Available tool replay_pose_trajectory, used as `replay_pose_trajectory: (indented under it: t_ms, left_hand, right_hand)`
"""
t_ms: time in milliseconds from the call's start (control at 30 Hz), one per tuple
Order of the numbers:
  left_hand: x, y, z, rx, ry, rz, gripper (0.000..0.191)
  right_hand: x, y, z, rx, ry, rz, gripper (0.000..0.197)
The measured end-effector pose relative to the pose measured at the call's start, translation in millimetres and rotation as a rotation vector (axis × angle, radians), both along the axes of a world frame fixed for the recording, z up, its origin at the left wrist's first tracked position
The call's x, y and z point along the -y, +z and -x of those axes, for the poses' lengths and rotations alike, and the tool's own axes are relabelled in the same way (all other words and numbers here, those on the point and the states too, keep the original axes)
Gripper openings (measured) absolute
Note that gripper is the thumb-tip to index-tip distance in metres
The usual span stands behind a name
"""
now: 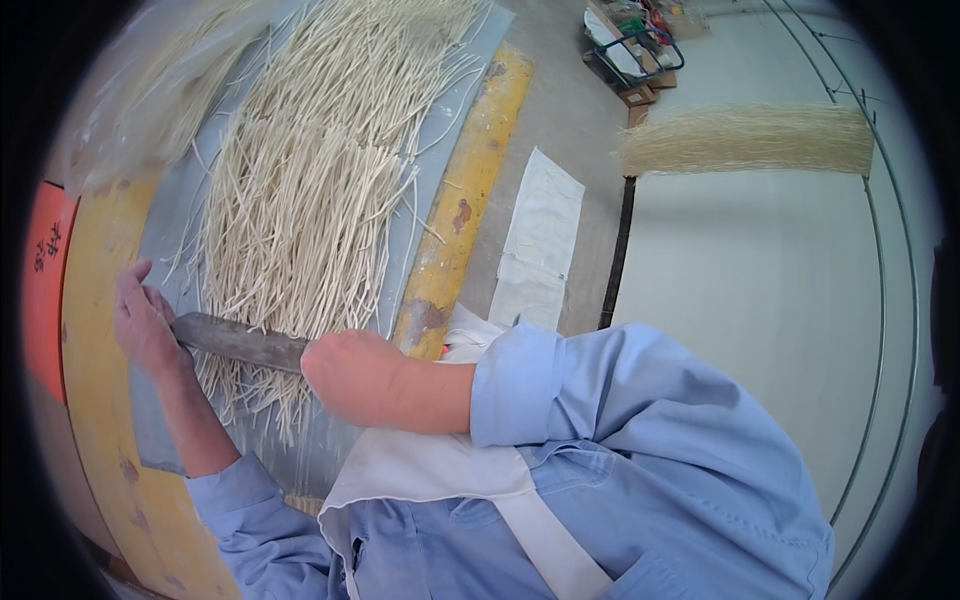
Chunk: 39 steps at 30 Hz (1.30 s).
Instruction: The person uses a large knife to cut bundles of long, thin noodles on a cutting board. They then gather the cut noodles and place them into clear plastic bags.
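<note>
A long flat metal blade [240, 341] lies crosswise over a thick layer of pale noodle strands [300, 225]. My right hand [352, 375] is closed around its right end, so any handle there is hidden. At the opposite end, my left hand [146, 322] holds the blade's tip, its thumb side raised and some fingers out of sight. Short strand ends [255, 390] stick out on my side of the blade. Beneath the noodles is a grey sheet [169, 247] with white, powdery marks.
Worn yellow boards [461, 217] border the sheet. Clear plastic film [142, 97] covers strands at the upper left. An orange-red panel [49, 292] bears writing. White cloth [540, 232] lies to the right. Noodles [750, 139] hang beyond, near cardboard boxes [639, 95] and a cart [637, 56].
</note>
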<state>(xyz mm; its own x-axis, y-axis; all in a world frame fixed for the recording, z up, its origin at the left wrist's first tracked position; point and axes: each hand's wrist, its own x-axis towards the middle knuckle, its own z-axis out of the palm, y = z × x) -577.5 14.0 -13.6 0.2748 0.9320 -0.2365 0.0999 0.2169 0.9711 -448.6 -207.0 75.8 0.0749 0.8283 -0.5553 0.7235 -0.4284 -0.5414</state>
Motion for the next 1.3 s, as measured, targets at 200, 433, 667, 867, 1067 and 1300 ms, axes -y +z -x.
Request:
replay_pose_trajectory:
  t_ms: [200, 433, 667, 867, 1067, 1300]
  left_hand:
    - [-7, -47, -5, -0.696, -0.151, -0.689, 0.026]
    - [1, -21, -68, -0.266, 0.073, -0.077, 0.037]
    - [6, -25, -56, -0.218, 0.063, -0.187, 0.039]
    - [9, -26, -62, -0.14, 0.108, -0.251, 0.037]
    - [11, -27, -66, -0.149, 0.116, -0.184, 0.036]
    - [15, -24, -72, -0.101, 0.144, -0.229, 0.035]
  right_hand:
    - [-11, -9, -9, -0.012, 0.054, 0.049, 0.017]
    - [-26, -10, -31, 0.236, 0.005, 0.135, 0.016]
    - [-18, -17, -21, 0.223, 0.005, 0.068, 0.015]
    - [-14, -26, -28, 0.207, 0.005, 0.02, 0.015]
    - [-11, -34, -29, 0.209, 0.001, 0.02, 0.015]
    - [-7, -45, -33, 0.171, -0.039, -0.013, 0.013]
